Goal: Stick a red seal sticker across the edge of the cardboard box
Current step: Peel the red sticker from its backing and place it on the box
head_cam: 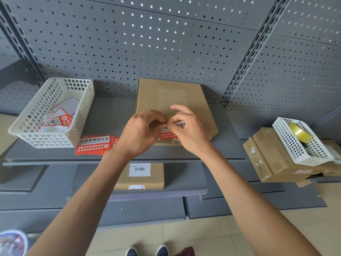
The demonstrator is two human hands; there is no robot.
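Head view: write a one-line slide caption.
Left hand and right hand pinch a red seal sticker above the flat brown cardboard box on the grey shelf.

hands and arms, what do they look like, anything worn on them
Both arms are bare from the hands to the bottom of the picture: no sleeves in view. The left hand and right hand wear no gloves, and no watch, bracelet or ring shows. No markings are visible.

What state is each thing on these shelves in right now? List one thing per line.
Left hand: pinching the sticker.
Right hand: pinching the sticker.
Red seal sticker: held over the box's near edge.
Cardboard box: closed, flat.
Sticker stack: lying on shelf.
Tape roll: in right basket.
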